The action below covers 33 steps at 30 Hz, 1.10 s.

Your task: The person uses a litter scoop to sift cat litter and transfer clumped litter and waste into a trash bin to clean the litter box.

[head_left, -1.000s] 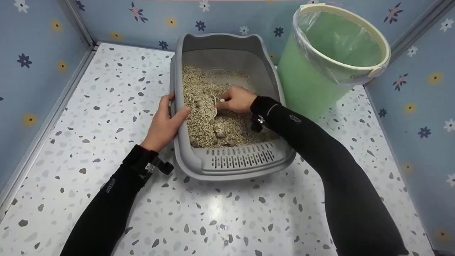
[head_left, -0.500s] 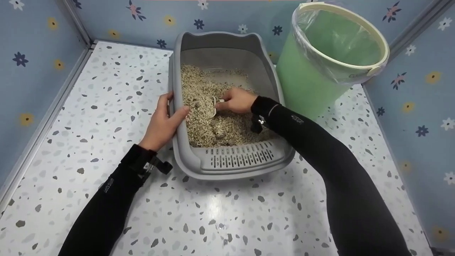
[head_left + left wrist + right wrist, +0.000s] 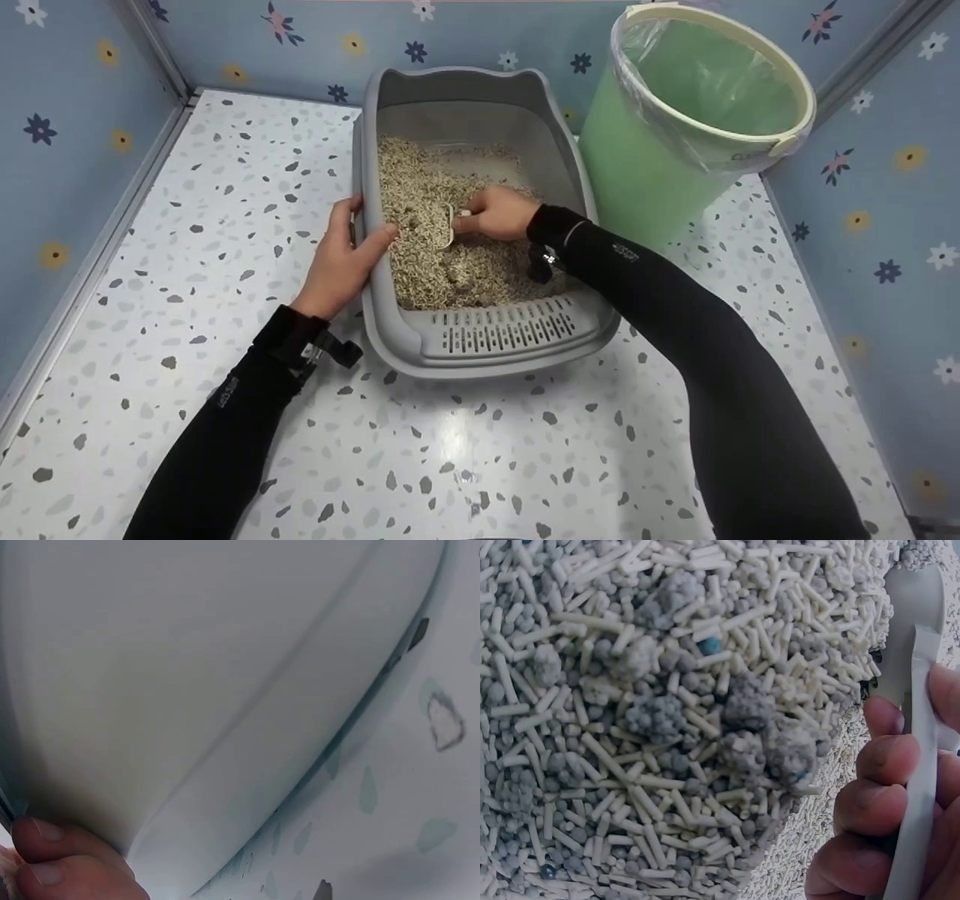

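Note:
A grey litter box (image 3: 487, 369) stands on the floor, partly filled with pale pellet litter (image 3: 420, 274). My left hand (image 3: 337, 262) grips its left rim, thumb on the inside and fingers outside. In the left wrist view, fingertips (image 3: 82, 870) touch the box's outer wall (image 3: 195, 690). Inside the box, my right hand (image 3: 501, 213) holds a litter scoop (image 3: 450, 225) with its blade down at the litter. The right wrist view shows fingers curled round the pale scoop handle (image 3: 915, 795). Grey clumps (image 3: 656, 716) lie among the pellets there; part of the scoop blade is hidden.
A green trash bin (image 3: 637, 157) with a clear liner stands close against the box's right side. Flowered walls (image 3: 465, 37) enclose the back and both sides. Speckled white floor (image 3: 225, 225) spreads left and in front.
The head view has drifted slightly, so everything sits a little farther left. Both hands keep their holds, and the scoop stays at nearly the same spot in the litter.

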Available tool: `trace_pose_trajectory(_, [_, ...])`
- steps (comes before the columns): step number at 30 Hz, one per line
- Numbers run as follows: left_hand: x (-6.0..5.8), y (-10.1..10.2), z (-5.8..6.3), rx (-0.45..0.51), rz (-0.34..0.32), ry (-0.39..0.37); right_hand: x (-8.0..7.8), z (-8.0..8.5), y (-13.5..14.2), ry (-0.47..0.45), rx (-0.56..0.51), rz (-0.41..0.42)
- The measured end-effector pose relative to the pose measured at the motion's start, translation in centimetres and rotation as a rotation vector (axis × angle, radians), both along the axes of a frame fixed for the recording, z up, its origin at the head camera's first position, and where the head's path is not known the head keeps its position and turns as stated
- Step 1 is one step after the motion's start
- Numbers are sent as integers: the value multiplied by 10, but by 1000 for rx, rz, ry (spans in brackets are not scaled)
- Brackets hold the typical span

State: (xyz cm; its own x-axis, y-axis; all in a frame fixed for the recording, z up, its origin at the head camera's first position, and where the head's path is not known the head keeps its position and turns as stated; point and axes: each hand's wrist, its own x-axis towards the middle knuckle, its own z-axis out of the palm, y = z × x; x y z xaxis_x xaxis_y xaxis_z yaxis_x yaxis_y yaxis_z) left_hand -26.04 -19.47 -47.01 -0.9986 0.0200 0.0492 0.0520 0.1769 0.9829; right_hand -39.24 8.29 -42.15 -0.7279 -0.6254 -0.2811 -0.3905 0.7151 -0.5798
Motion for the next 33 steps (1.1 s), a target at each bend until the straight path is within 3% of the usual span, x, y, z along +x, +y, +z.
trace_pose_trajectory(2, [1, 0, 0, -7, 7, 1, 0, 0, -1, 7, 1, 0])
trace_pose_trajectory(3, [6, 3, 9, -9, 8, 0, 1, 0, -1, 10, 2, 0])
trace_pose_trajectory(4, [6, 4, 9, -12, 8, -1, 1, 0, 0, 13, 4, -4])
trace_pose_trajectory(23, [7, 2, 7, -11, 4, 10, 8, -2, -1, 67, 30, -2])
trace_pose_trajectory(33, [6, 3, 10, -13, -1, 13, 22, 8, 3, 96, 47, -32])
